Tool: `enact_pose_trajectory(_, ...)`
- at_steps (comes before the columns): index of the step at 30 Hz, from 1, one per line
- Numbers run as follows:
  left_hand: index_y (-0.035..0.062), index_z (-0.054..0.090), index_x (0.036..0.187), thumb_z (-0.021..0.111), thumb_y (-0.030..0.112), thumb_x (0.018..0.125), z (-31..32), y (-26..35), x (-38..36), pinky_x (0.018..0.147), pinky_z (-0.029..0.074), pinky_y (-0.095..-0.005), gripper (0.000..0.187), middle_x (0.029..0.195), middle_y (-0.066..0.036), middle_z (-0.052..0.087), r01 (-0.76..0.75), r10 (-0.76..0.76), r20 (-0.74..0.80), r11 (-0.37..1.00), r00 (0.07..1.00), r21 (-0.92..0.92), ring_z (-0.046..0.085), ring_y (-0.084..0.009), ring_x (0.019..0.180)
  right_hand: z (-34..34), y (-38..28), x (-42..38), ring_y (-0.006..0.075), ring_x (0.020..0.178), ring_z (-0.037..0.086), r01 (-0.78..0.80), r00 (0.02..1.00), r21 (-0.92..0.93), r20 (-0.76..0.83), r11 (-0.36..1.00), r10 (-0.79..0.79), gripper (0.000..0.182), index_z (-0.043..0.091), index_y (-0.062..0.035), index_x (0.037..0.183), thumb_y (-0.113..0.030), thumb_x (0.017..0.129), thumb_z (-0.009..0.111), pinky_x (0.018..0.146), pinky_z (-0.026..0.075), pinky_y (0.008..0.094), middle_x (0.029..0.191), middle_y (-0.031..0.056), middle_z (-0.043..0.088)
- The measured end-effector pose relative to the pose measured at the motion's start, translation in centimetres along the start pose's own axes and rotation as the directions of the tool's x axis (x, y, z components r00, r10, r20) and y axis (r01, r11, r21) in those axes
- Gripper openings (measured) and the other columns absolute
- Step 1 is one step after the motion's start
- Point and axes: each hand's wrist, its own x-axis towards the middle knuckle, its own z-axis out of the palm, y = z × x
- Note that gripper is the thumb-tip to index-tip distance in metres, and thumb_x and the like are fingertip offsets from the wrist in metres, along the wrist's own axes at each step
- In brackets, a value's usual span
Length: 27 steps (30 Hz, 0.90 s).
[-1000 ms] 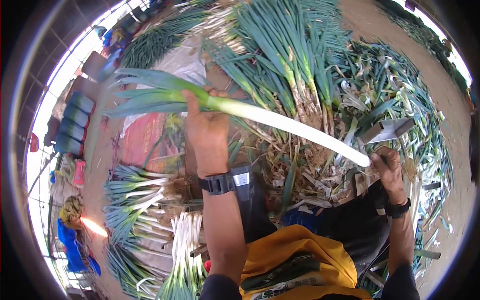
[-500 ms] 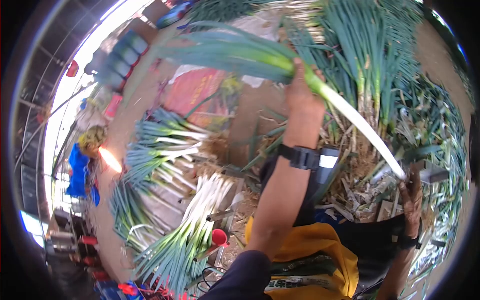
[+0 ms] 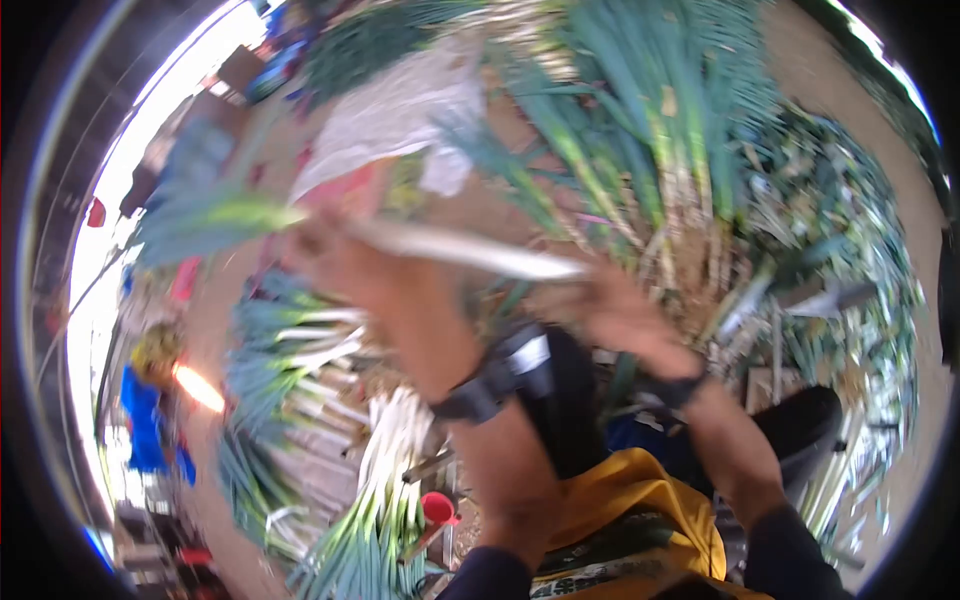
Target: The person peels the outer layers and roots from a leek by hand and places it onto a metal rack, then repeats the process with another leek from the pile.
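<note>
A long leek [image 3: 470,247] with a white stalk and green leaves lies almost level across the view, blurred by motion. My left hand [image 3: 350,255] is closed round it where white turns to green, with the leaves spreading out to the left. At the white root end is my right hand [image 3: 610,305], its fingers smeared, so whether it grips the stalk is unclear. Below my left hand, peeled leeks [image 3: 390,450] are laid in piles with white ends toward me. Unpeeled leeks [image 3: 680,130] with brown roots stand bunched at the upper right.
Stripped leaves [image 3: 850,220] cover the ground at the right. A red cup [image 3: 438,508] sits near the peeled pile. A pale sheet [image 3: 390,110] lies at the upper left, beyond my left hand. Blue cloth [image 3: 145,420] is at the far left.
My left hand has swung left and down with the leek, which has turned from a slant to nearly level. My right hand has moved left from the waste pile, toward the root end.
</note>
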Motion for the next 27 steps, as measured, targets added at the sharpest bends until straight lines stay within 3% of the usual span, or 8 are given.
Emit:
enact_pose_trajectory(1, -0.0044, 0.057, 0.116, 0.063, 0.019, 0.090, -0.5, 0.8, 1.5, 0.096, 0.045, -0.0451, 0.035, 0.111, -0.020, 0.062, 0.300, -0.350, 0.036, 0.742, 0.936, -0.600, 0.059, -0.0324, 0.108, 1.5, -2.5, 1.9, 0.0310, 0.102, 0.065, -0.100, 0.978, -0.294, 0.146, 0.950, 0.148, 0.050, 0.046, -0.0042, 0.137, -0.007, 0.088, 0.056, 0.091, 0.050, 0.0390, 0.104, 0.0193, 0.067)
enact_pose_trajectory(2, -0.0044, 0.055, 0.118, 0.057, 0.020, 0.096, -0.9, 2.2, 2.3, 0.095, 0.047, -0.0429, 0.033, 0.113, -0.019, 0.063, 0.426, -0.577, 0.293, 0.106, 0.762, -0.898, 0.059, -0.0306, 0.111, 2.9, -0.9, 3.4, 0.0346, 0.110, 0.061, 0.212, 0.934, 0.097, 0.274, 0.972, -0.231, 0.051, 0.046, -0.0045, 0.135, -0.016, 0.087, 0.059, 0.097, 0.046, 0.0424, 0.112, 0.0223, 0.065)
enact_pose_trajectory(5, -0.0006, 0.058, 0.108, 0.054, 0.031, 0.098, -2.0, 6.1, 2.7, 0.094, 0.046, -0.0346, 0.033, 0.108, -0.014, 0.066, 0.496, -0.499, 0.478, -0.106, 0.723, -0.862, 0.062, -0.0218, 0.104, 3.8, 1.6, 5.4, 0.0356, 0.114, 0.057, 0.374, 0.926, -0.274, 0.158, 0.886, -0.342, 0.046, 0.054, -0.0024, 0.125, -0.026, 0.086, 0.060, 0.097, 0.044, 0.0434, 0.113, 0.0216, 0.062)
enact_pose_trajectory(7, -0.0003, 0.059, 0.108, 0.055, 0.031, 0.098, -0.4, 7.3, 1.3, 0.092, 0.046, -0.0336, 0.033, 0.106, -0.013, 0.067, 0.572, -0.376, 0.586, -0.163, 0.718, -0.804, 0.063, -0.0207, 0.101, 1.0, 1.6, 5.6, 0.0356, 0.110, 0.056, 0.040, 0.958, -0.371, 0.279, 0.928, 0.070, 0.041, 0.058, -0.0002, 0.115, -0.030, 0.086, 0.060, 0.093, 0.044, 0.0450, 0.111, 0.0216, 0.060)
enact_pose_trajectory(16, -0.0025, 0.057, 0.116, 0.054, 0.027, 0.099, 0.6, 12.4, -2.0, 0.087, 0.048, -0.0348, 0.034, 0.108, -0.017, 0.066, 0.887, 0.166, 0.875, -0.170, 0.455, -0.429, 0.064, -0.0250, 0.098, -14.3, 24.0, -10.8, 0.0254, 0.086, 0.062, -0.551, 0.790, -0.573, -0.124, 0.606, 0.601, 0.041, 0.063, -0.0012, 0.108, -0.033, 0.083, 0.066, 0.077, 0.049, 0.0396, 0.092, 0.0134, 0.064)
enact_pose_trajectory(22, -0.0035, 0.058, 0.114, 0.055, 0.025, 0.099, 0.6, 13.9, -2.5, 0.079, 0.049, -0.0317, 0.033, 0.097, -0.013, 0.065, 0.916, 0.294, 0.876, -0.243, 0.382, -0.319, 0.063, -0.0207, 0.087, -22.5, 42.3, -19.8, 0.0197, 0.065, 0.060, -0.381, 0.603, 0.633, -0.382, 0.674, 0.700, 0.020, 0.067, -0.0037, 0.097, -0.018, 0.084, 0.067, 0.061, 0.049, 0.0347, 0.076, 0.0070, 0.063)
enact_pose_trajectory(24, -0.0041, 0.058, 0.113, 0.055, 0.025, 0.099, 1.2, 14.2, -3.0, 0.079, 0.048, -0.0320, 0.033, 0.100, -0.012, 0.063, 0.904, 0.286, 0.870, -0.274, 0.401, -0.327, 0.062, -0.0202, 0.089, -23.6, 41.4, -17.8, 0.0181, 0.068, 0.059, -0.824, 0.284, 0.231, -0.621, 0.517, 0.731, 0.013, 0.066, -0.0036, 0.090, -0.016, 0.085, 0.066, 0.063, 0.048, 0.0331, 0.078, 0.0067, 0.064)
enact_pose_trajectory(27, -0.0049, 0.055, 0.114, 0.054, 0.023, 0.099, 1.1, 15.5, -2.7, 0.078, 0.043, -0.0280, 0.032, 0.095, -0.008, 0.058, 0.919, 0.320, 0.867, -0.231, 0.383, -0.320, 0.055, -0.0157, 0.085, -25.1, 41.7, -16.1, 0.0359, 0.091, 0.065, -0.853, 0.413, -0.093, -0.723, 0.514, 0.554, 0.032, 0.066, -0.0075, 0.104, -0.031, 0.083, 0.062, 0.079, 0.051, 0.0437, 0.095, 0.0179, 0.069)
